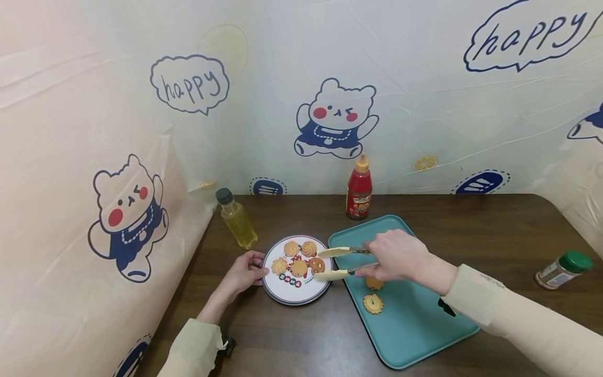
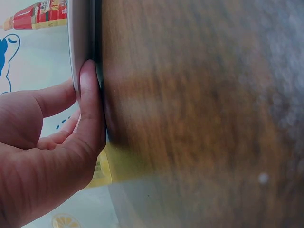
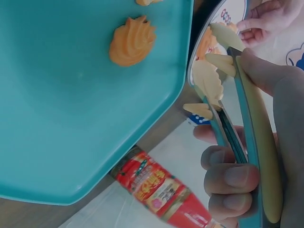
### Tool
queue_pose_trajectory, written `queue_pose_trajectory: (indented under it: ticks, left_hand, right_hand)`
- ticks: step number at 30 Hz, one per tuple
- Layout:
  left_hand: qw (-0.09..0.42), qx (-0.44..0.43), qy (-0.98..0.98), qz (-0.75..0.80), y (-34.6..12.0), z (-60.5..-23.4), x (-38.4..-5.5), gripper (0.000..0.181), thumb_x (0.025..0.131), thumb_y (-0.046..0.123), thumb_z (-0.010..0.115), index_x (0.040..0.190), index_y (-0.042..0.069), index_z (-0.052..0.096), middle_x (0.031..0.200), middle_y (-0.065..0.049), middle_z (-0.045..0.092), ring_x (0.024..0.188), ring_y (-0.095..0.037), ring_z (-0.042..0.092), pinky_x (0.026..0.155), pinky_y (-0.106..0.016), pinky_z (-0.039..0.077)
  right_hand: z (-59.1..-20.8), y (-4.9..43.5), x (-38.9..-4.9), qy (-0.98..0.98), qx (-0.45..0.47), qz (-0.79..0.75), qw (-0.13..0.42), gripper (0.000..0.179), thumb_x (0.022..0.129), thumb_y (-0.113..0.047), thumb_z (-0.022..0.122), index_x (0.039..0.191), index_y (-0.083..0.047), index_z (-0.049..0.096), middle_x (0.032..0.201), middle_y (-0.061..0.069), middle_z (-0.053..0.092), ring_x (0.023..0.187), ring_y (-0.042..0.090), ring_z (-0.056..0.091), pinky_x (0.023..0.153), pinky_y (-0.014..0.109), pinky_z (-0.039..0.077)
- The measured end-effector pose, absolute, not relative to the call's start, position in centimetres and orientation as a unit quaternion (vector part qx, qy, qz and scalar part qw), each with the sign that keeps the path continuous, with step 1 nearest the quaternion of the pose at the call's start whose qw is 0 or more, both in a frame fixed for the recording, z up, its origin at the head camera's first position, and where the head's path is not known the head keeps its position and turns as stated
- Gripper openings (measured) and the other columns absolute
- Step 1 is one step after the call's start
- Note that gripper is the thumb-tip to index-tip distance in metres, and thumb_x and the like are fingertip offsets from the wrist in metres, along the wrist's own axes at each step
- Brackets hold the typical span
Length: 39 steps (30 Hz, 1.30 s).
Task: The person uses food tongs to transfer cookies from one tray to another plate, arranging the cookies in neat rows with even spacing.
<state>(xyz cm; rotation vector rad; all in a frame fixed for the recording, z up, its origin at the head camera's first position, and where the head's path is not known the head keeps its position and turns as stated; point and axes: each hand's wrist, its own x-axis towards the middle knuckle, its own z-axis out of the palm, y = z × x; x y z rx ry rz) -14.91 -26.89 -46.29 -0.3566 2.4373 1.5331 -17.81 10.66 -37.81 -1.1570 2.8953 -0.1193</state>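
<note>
My left hand [image 1: 244,272] grips the left rim of a round white plate [image 1: 294,297], thumb on top and fingers underneath. Several golden cookies [image 1: 299,268] lie on the plate over its printed pattern. In my right hand [image 1: 395,255] is a pair of cream and teal tongs [image 3: 256,128], fingers wrapped around the handles. The tong tips are spread apart over the plate's right side, on either side of a round cookie [image 1: 316,265]. On the teal tray [image 1: 414,335] lie a ring-shaped cookie [image 1: 373,303] and another cookie [image 1: 374,283], partly hidden beneath my right hand.
A bottle of yellow oil [image 1: 238,222] stands behind my left hand. The red sauce bottle [image 1: 359,191] is at the back, just beyond the tray. A green-capped jar [image 1: 562,270] stands far right on the brown table [image 1: 494,225]. A printed cloth [image 1: 264,104] hangs behind.
</note>
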Motion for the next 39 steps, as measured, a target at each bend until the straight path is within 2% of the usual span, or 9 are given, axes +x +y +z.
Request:
queue_pose_trajectory:
  ticks: [4,10,14,18,25,32,39]
  left_hand:
    - [0.120,-0.129,0.832,0.526,-26.9,-46.4,-15.0,0.041,0.092,0.000,0.069,0.129,-0.003,0.052,0.111,-0.017,0.056,0.088,-0.024,0.059,0.071,-0.036,0.060]
    - [0.120,-0.128,0.831,0.528,-27.0,-46.6,-15.0,0.040,0.092,0.000,0.068,0.129,-0.003,0.052,0.111,-0.017,0.056,0.088,-0.023,0.059,0.071,-0.036,0.060]
    - [0.121,-0.129,0.831,0.528,-26.9,-46.6,-15.2,0.041,0.092,0.001,0.069,0.129,-0.002,0.053,0.111,-0.017,0.056,0.088,-0.024,0.059,0.071,-0.034,0.060]
    - [0.121,-0.125,0.831,0.529,-27.0,-46.6,-15.2,0.041,0.092,0.001,0.068,0.130,-0.003,0.052,0.112,-0.018,0.056,0.088,-0.024,0.059,0.071,-0.035,0.060]
    - [0.120,-0.118,0.830,0.532,-26.9,-46.4,-15.0,0.042,0.092,0.001,0.070,0.130,-0.004,0.052,0.111,-0.018,0.056,0.087,-0.024,0.059,0.071,-0.037,0.060]
    - [0.119,-0.125,0.832,0.528,-27.1,-46.7,-15.2,0.041,0.092,0.001,0.069,0.130,-0.003,0.053,0.112,-0.017,0.056,0.088,-0.024,0.059,0.071,-0.036,0.060]
    - [0.120,-0.126,0.834,0.523,-27.2,-46.9,-15.3,0.041,0.092,0.002,0.069,0.130,-0.001,0.053,0.112,-0.018,0.056,0.089,-0.025,0.059,0.071,-0.035,0.060]
  right_hand:
    - [-37.9,11.6,-17.9,0.930,-0.364,-0.054,0.003,0.054,0.080,-0.065,0.072,0.093,-0.012,0.072,0.048,-0.008,0.032,0.039,0.008,0.031,0.039,0.023,0.024]
    - [-38.3,13.9,-17.5,0.932,-0.354,-0.072,-0.022,0.068,0.080,-0.073,0.065,0.104,-0.009,0.073,0.051,-0.012,0.038,0.041,0.006,0.034,0.039,0.023,0.028]
    - [-38.4,15.7,-16.7,0.931,-0.349,-0.087,-0.057,0.068,0.081,-0.073,0.063,0.105,-0.010,0.073,0.053,-0.015,0.042,0.043,0.002,0.035,0.040,0.022,0.031]
    - [-38.7,17.5,-16.0,0.936,-0.331,-0.096,-0.069,0.068,0.083,-0.072,0.063,0.107,-0.010,0.072,0.055,-0.014,0.043,0.045,0.000,0.037,0.039,0.021,0.031]
    - [-40.1,20.0,-15.1,0.949,-0.293,-0.097,-0.061,0.066,0.082,-0.072,0.064,0.108,-0.012,0.073,0.060,-0.015,0.047,0.048,0.001,0.037,0.040,0.023,0.030]
    - [-41.5,21.7,-14.0,0.954,-0.276,-0.100,-0.052,0.067,0.082,-0.071,0.065,0.111,-0.012,0.073,0.070,-0.010,0.060,0.053,-0.002,0.042,0.044,0.024,0.035]
    - [-42.4,22.9,-13.3,0.958,-0.264,-0.103,-0.049,0.063,0.080,-0.070,0.068,0.108,-0.014,0.073,0.071,-0.009,0.062,0.056,-0.001,0.044,0.045,0.024,0.036]
